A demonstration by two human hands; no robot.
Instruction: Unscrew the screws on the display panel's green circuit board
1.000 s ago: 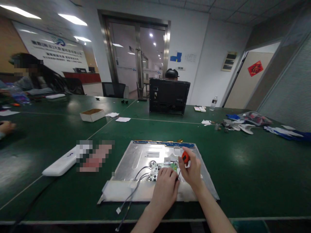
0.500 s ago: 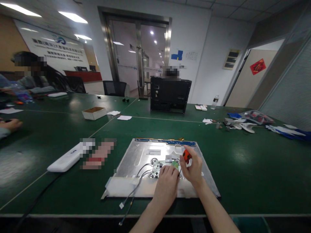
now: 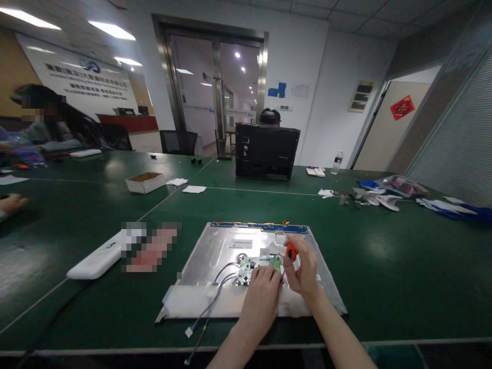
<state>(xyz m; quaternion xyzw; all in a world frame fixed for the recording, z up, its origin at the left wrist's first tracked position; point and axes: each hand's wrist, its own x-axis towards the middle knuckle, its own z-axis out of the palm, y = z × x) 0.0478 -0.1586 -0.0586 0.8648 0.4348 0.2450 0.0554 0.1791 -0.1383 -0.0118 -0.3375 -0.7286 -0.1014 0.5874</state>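
Observation:
A metal-backed display panel (image 3: 226,243) lies flat, with a blue circuit strip (image 3: 269,227) along its far edge. At its middle sits a small green-and-white circuit board (image 3: 243,270). My left hand (image 3: 262,292) rests over the board's near right part, fingers bent and close together; what is under the fingertips is hidden. In my right hand (image 3: 305,269) is an orange-and-black screwdriver (image 3: 292,251), gripped by the handle. Its thin shaft slants down beside my left fingertips, which hide the tip. Grey cables (image 3: 217,295) run from the board over the panel's near edge.
Left of the panel lies a white power strip (image 3: 98,256) beside a blurred-out reddish item (image 3: 154,251). Farther back are an open box (image 3: 145,182), a black monitor housing (image 3: 267,152) and a water bottle (image 3: 337,162). Bags and parts (image 3: 402,185) lie right. Other people sit left and behind the housing.
The whole view has shifted slightly. The screwdriver handle sits a little lower and more upright in my right hand; my left hand keeps its place on the board.

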